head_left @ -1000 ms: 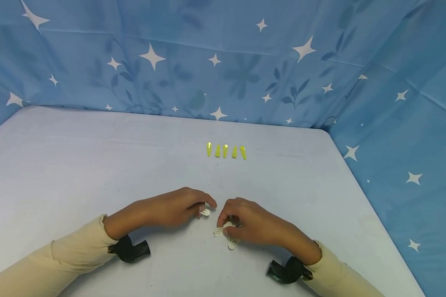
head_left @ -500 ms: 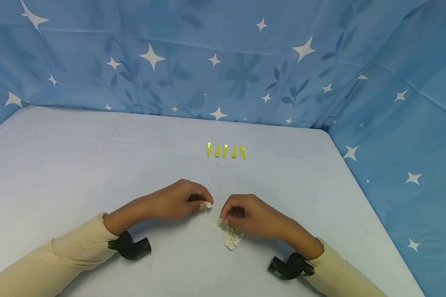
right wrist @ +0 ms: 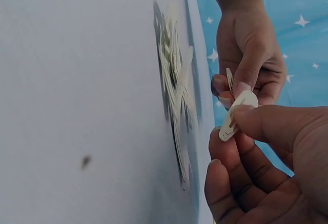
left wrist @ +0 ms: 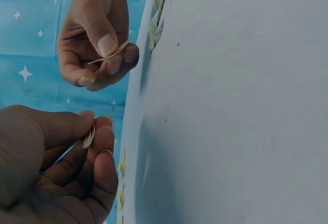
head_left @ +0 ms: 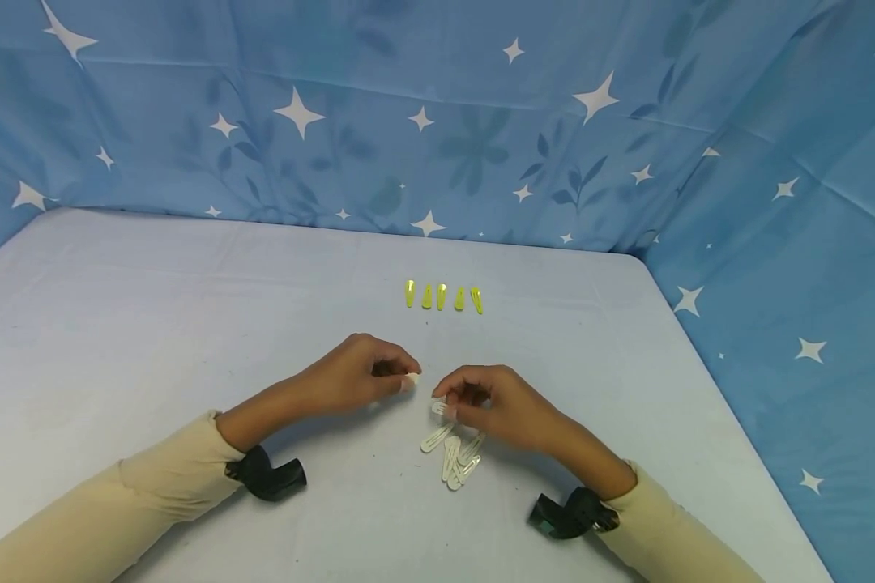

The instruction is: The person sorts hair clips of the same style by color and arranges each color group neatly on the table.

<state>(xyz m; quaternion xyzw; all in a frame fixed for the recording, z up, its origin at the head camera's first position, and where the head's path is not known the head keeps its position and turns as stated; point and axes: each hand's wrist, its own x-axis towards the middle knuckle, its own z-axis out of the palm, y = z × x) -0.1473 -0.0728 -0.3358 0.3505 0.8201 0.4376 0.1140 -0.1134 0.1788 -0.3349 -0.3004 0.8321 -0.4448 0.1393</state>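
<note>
My left hand (head_left: pixel 357 374) pinches a white snap hair clip (left wrist: pixel 89 138) between thumb and fingertips, above the table. Facing it, my right hand (head_left: pixel 499 405) holds another white snap hair clip (right wrist: pixel 239 115) between thumb and index finger; its slotted face shows in the right wrist view. The two hands are close together but apart. Below the right hand, several white hair clips (head_left: pixel 452 461) lie in a loose, overlapping pile on the white table. One of them (head_left: pixel 436 438) points off to the upper left of the pile.
Beyond the hands, several yellow snap hair clips (head_left: pixel 441 296) lie side by side in a row. The white table (head_left: pixel 189 324) runs back to a blue curtain (head_left: pixel 379 121) with stars. Black wrist cameras (head_left: pixel 266 474) are strapped at both cuffs.
Both hands have risen and moved away from me. The right hand has come off the pile with a white hair clip, leaving the pile more spread and in plain view.
</note>
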